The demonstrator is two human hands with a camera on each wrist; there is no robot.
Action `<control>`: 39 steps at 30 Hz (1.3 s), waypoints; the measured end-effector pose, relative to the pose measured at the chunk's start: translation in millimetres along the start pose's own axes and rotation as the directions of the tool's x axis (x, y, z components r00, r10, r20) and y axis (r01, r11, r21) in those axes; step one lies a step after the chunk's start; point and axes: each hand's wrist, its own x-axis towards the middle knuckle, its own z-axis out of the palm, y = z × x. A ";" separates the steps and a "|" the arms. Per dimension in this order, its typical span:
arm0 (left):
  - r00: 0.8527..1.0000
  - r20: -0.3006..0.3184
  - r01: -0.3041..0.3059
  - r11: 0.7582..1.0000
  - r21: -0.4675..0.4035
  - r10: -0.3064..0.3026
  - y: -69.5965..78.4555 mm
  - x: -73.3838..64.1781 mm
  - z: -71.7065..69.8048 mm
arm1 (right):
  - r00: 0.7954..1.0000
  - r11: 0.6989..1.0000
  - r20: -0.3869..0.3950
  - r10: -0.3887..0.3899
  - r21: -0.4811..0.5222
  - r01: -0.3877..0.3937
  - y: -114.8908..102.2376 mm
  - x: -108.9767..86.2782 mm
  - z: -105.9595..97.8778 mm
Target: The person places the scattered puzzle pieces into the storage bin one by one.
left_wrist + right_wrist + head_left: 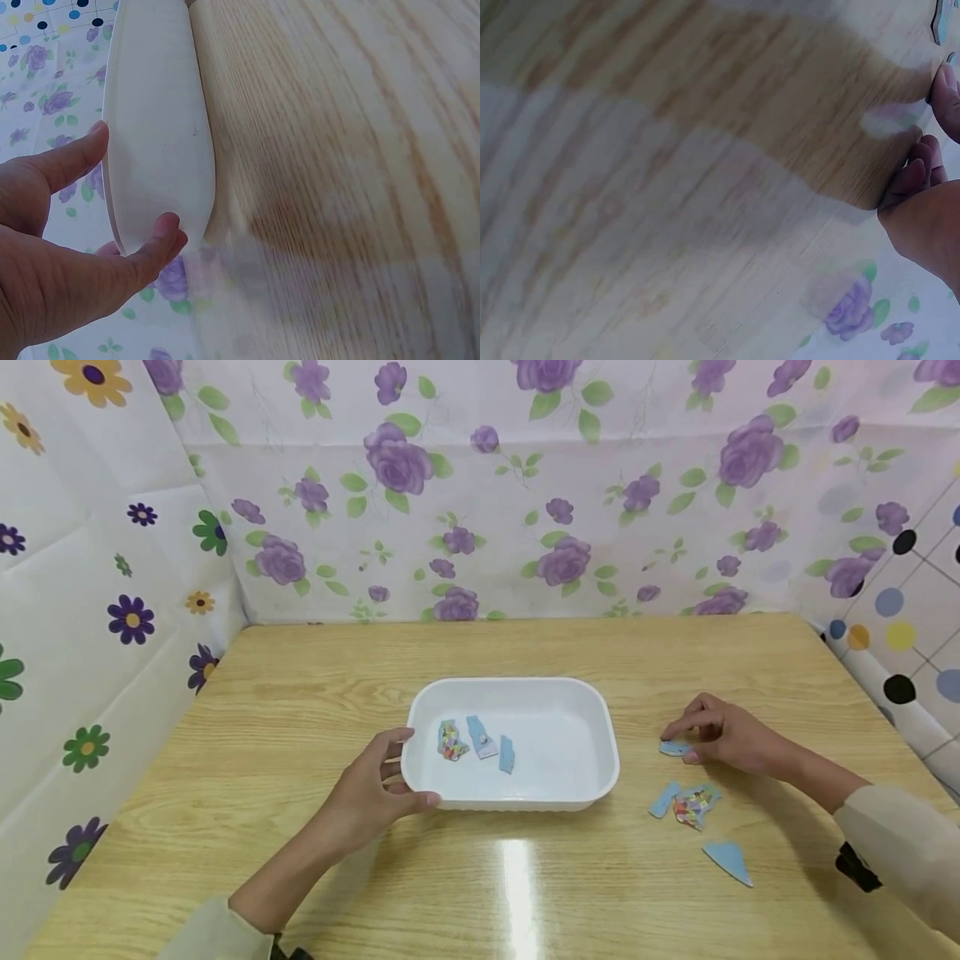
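Observation:
My left hand [369, 789] grips the left end of a white plastic tray [517, 805], its thumb at the front rim and fingers along the side. In the left wrist view, that hand [82, 240] touches the outer wall of the tray [154, 112]. On the table to the right, my right hand [727, 737] pinches a small flat light blue puzzle piece [674, 748] between thumb and fingers. Inside the tray lie a multicoloured piece [452, 741], a blue and pale piece [480, 737] and a narrow blue piece [507, 754].
Nearer me than the right hand lie a blue strip piece [663, 800], a multicoloured piece [695, 806] beside it and a blue triangular piece [727, 862]. Flowered sheets [510, 510] stand behind and beside the wooden table [315, 693].

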 end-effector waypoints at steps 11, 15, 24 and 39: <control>1.000 0.003 0.000 1.000 -0.002 0.000 0.7 -0.7 -0.6 | 0.999 0.997 -0.050 -0.007 -0.073 0.004 -0.7 -3.2 4.9; 1.000 -0.004 0.002 1.000 0.005 -0.002 0.7 -0.2 -0.9 | 0.993 0.989 -0.078 -0.089 -0.125 0.079 -0.6 -5.3 10.9; 1.000 -0.002 0.005 1.000 0.008 -0.005 -0.2 0.1 -0.6 | 0.958 0.939 -0.102 -0.269 -0.247 0.238 1.0 -6.4 15.9; 1.000 0.003 0.005 1.000 -0.008 -0.005 0.6 -0.2 0.0 | 0.992 0.977 -0.095 -0.077 -0.207 0.056 -10.5 5.7 14.4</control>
